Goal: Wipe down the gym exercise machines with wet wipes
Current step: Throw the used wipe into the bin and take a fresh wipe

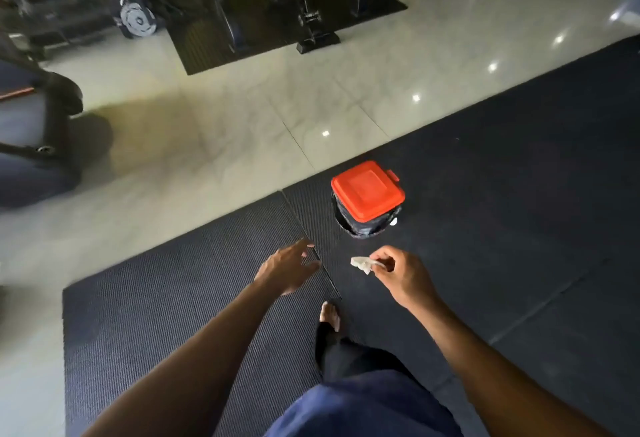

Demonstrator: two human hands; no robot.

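My right hand (401,275) pinches a small crumpled white wet wipe (363,263) between thumb and fingers, held above the dark floor mat. My left hand (289,268) is stretched forward beside it with fingers spread and straight, holding nothing. Just ahead of both hands stands a small bin (367,206) with a shut red lid and a black liner, on the mat. Exercise machines (304,0) stand far off at the back on another black mat.
A dark rubber mat (180,298) covers the floor under me; glossy beige tiles (214,117) lie beyond it. A dark machine (38,131) sits at the left edge. A weight plate (138,20) is at the back left. My bare foot (329,315) is below my hands.
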